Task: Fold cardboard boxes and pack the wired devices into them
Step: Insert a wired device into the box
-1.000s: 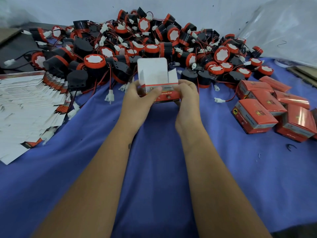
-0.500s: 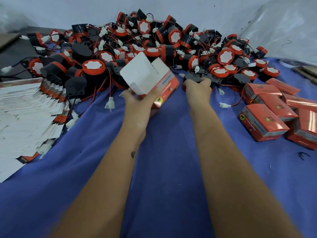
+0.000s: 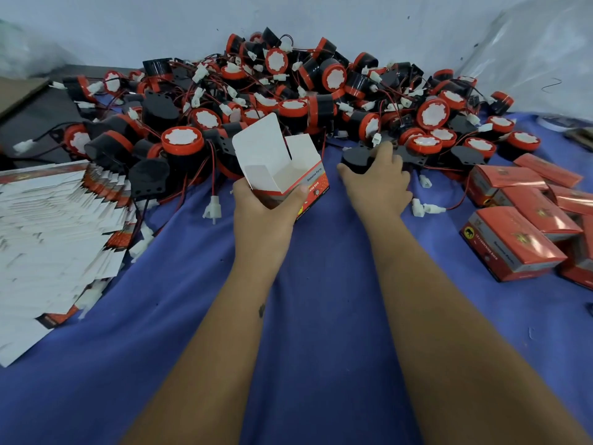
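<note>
An erected box (image 3: 288,175), top flaps open, is gripped low in the left hand (image 3: 261,216) above the blue counter (image 3: 321,316). A black device (image 3: 362,159) at the near edge of the device pile (image 3: 288,101) is grasped by the curled right hand (image 3: 378,184). Flat cartons (image 3: 54,232) are fanned along the left edge; packed boxes (image 3: 513,242) are stacked at the right. Open cloth is left between them, under the forearms.
</note>
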Tool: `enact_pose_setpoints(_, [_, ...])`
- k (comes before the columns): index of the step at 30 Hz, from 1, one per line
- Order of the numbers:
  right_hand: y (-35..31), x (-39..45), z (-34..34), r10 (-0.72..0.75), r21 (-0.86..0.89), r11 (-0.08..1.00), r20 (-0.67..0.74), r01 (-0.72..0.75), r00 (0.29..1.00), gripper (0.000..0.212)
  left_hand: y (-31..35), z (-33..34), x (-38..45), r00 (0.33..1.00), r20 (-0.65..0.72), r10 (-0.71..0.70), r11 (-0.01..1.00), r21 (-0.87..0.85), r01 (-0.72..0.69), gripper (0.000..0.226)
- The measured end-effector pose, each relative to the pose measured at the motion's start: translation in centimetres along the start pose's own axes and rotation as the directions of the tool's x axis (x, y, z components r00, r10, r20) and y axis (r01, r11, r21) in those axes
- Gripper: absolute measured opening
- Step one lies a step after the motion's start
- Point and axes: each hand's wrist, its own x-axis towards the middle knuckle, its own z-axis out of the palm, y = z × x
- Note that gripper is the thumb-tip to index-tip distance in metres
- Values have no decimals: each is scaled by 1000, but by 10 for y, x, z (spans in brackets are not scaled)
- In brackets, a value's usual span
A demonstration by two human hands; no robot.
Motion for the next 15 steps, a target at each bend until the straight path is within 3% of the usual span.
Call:
enact_pose_setpoints(4, [-7,-11,-1,-75,63,995,45,72,996,45,0,-1,-1,1000,18,9,1000,-3,-9,51])
enact_pose_setpoints(8, [0,-22,-5,-58,317,948,95,25,994,31,1,-2,-1,1000,3,13,1000,-20,-13,48])
enact_pose_setpoints(11, [6,-33,-5,-154,307,945,116,112,981,59,2,-2,-1,1000,-8,6,999,-36,-6,46])
enact_pose_setpoints(15, [4,-28,-5,-195,106,978,167,179,966,89,2,-3,-3,1000,-11,-1,998,-60,0,43])
